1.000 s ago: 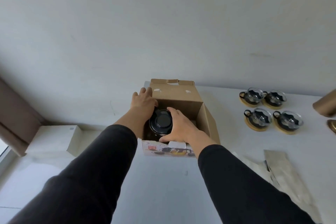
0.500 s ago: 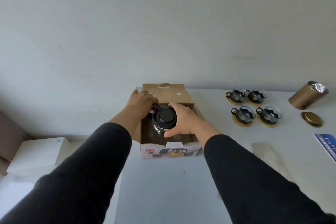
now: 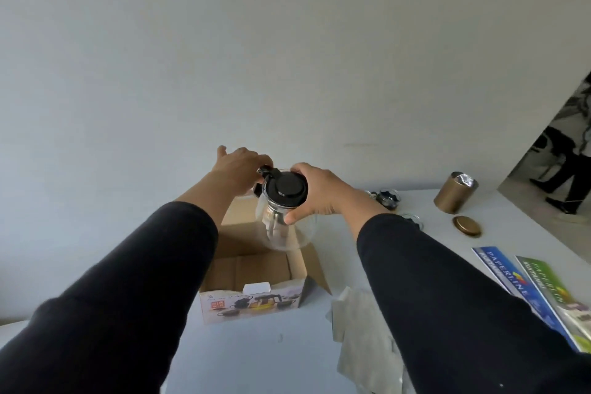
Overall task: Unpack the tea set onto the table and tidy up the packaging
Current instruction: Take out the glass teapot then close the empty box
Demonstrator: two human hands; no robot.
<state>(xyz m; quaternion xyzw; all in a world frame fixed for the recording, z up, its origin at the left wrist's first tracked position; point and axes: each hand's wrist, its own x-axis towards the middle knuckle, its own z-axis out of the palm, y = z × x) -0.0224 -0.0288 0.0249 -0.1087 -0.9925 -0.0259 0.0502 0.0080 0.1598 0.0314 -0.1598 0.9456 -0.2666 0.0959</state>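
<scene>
A glass teapot (image 3: 289,230) with a black lid (image 3: 287,190) hangs in the air above the open cardboard box (image 3: 256,291). My right hand (image 3: 323,193) grips its lid and neck from the right. My left hand (image 3: 241,171) holds the black handle side on the left. The box stands on the white table (image 3: 256,355), its printed front facing me, with a white tab at the front rim. Glass cups on round coasters (image 3: 388,197) stand behind my right arm, partly hidden.
A gold tin (image 3: 454,192) with foil at its mouth stands at the back right, its gold lid (image 3: 467,225) lying beside it. Crumpled wrapping paper (image 3: 361,336) lies right of the box. Blue and green paper packs (image 3: 531,291) lie at the right edge.
Both hands have lifted the teapot up out of the box; it now hangs clear above the box rim. The view has shifted right.
</scene>
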